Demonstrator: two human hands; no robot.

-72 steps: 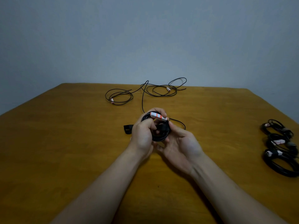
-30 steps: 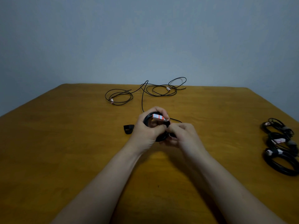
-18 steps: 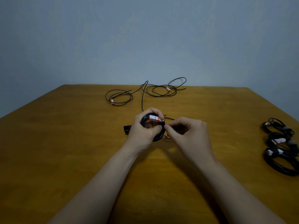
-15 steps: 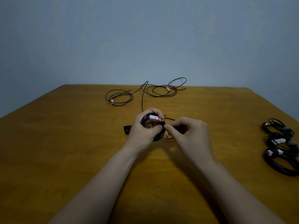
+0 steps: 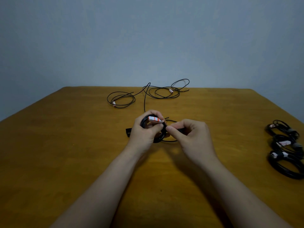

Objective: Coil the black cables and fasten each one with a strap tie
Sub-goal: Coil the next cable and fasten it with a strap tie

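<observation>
Thin, glossy black cable, wound into a tight round coil, sits centre stage just above the smooth wooden surface. The left hand has its fingers curled right round it, with a white, orange-striped plug poking out on top. The right hand pinches a flat black strap between thumb and forefinger, just beside the coil, the other fingers tucked in.

Person visible as two arms only. Left hand, right hand: bare skin throughout. Right thumbnail short, plain. Wrists bare, narrow, faint creases on left one. Left forearm, right forearm: bare right down to bottom frame edge, smooth, slim at wrist, broadening toward elbow. Light dim; finer skin detail too soft to tell.
</observation>
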